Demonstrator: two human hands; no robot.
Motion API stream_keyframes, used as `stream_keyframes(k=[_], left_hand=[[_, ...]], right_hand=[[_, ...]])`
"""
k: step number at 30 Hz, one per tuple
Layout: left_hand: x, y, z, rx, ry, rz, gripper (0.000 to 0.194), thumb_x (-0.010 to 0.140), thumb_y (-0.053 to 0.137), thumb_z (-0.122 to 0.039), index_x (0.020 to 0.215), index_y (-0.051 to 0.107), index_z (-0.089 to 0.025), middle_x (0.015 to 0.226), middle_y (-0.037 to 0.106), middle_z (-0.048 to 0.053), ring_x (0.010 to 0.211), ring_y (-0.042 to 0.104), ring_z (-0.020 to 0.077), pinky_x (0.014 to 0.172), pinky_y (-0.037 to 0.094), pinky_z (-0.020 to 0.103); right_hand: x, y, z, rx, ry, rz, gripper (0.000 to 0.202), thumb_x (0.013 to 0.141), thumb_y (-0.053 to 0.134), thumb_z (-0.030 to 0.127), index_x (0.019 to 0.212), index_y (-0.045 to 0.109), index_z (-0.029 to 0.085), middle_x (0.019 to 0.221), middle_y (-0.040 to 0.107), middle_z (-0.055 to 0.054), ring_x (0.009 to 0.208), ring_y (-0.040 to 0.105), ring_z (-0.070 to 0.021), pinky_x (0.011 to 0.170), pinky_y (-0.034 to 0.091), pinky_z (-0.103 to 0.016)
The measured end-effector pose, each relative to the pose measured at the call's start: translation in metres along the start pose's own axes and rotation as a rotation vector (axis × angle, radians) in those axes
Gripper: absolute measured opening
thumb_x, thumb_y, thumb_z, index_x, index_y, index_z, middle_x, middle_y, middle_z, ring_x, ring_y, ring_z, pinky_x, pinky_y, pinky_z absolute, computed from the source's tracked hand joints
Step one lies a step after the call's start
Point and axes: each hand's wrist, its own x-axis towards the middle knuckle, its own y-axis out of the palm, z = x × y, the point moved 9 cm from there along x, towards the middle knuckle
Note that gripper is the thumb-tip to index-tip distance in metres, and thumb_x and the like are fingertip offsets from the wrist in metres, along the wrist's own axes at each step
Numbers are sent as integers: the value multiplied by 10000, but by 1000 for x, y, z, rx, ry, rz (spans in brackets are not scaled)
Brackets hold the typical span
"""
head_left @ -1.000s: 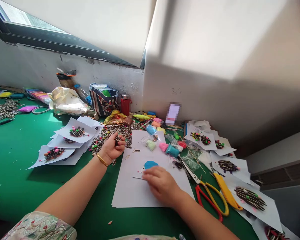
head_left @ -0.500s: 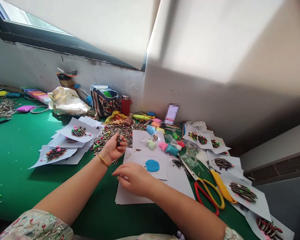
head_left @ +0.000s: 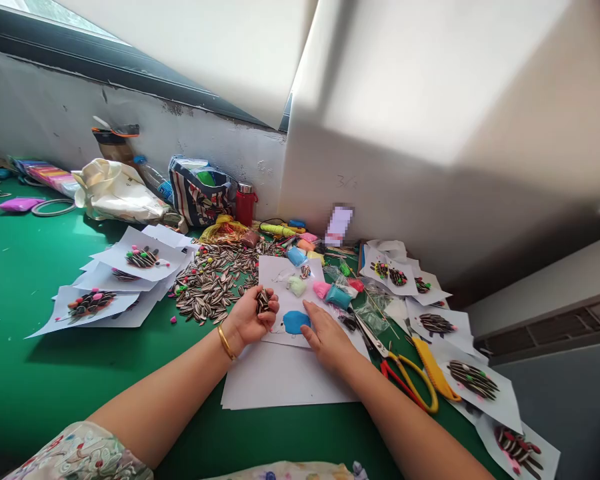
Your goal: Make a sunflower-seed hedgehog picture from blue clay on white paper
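Head view: green table [head_left: 105, 360], scuffed wall [head_left: 205, 139]; left hand [head_left: 249, 319] clutching seeds [head_left: 263, 303], right hand [head_left: 329, 335] open

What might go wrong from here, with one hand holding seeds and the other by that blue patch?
The left hand holds a bunch of striped sunflower seeds, and some might spill. The right hand is at the edge of the blue patch and might smudge it, if it is soft. The scissors lie beside the right forearm, so a sweep of that arm might knock them.
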Motion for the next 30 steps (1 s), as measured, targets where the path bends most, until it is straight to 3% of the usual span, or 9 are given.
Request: stream_keyframes(k=[9, 13, 17, 20, 25, 30], left_hand=[[-8, 3, 11, 88, -70, 115, 59, 891, 498, -187, 869, 529, -140, 734, 463, -10, 455, 407, 39, 308, 197, 108], [-10, 3, 11, 119, -62, 112, 162, 922, 461, -267, 868, 540, -136, 724, 462, -5, 440, 377, 36, 310, 208, 104], [-10, 1, 8, 128, -50, 101, 202, 936, 442, -292, 877, 549, -132, 727, 465, -3, 430, 353, 30, 315, 206, 104], [-10, 1, 7, 147, -47, 85, 225, 940, 429, -300, 888, 560, -125, 723, 465, -3, 422, 335, 26, 316, 192, 106], [-12, 0, 9, 204, -47, 42, 239, 929, 429, -311, 887, 573, -125, 717, 471, 0, 421, 336, 27, 325, 179, 108], [-13, 1, 18, 347, -77, 42, 226, 906, 430, -292, 816, 569, -138, 687, 481, 0, 412, 350, 29, 338, 148, 113]], right_hand=[[26, -44, 40, 118, -137, -245, 307, 939, 490, 285, 1194, 645, 217, 1223, 645, -93, 1172, 555, -239, 1025, 446, -430], [28, -36, 37, 77, -119, -234, 316, 916, 474, 207, 1179, 648, 208, 1165, 660, -98, 1111, 578, -250, 982, 469, -436], [22, -16, 16, 56, -49, -163, 502, 880, 437, 120, 1373, 494, 200, 1178, 658, -103, 1093, 592, -251, 958, 485, -444], [16, -10, 9, 66, -34, -138, 557, 864, 401, 74, 1406, 446, 194, 1119, 679, -86, 1026, 614, -231, 919, 500, -426], [13, -16, 10, 83, -56, -183, 480, 865, 399, 73, 1304, 547, 201, 976, 707, -60, 908, 634, -217, 828, 514, -393], [12, -34, 23, 183, -109, -283, 359, 919, 460, 161, 1250, 582, 227, 1039, 700, -61, 963, 624, -213, 859, 494, -379]])
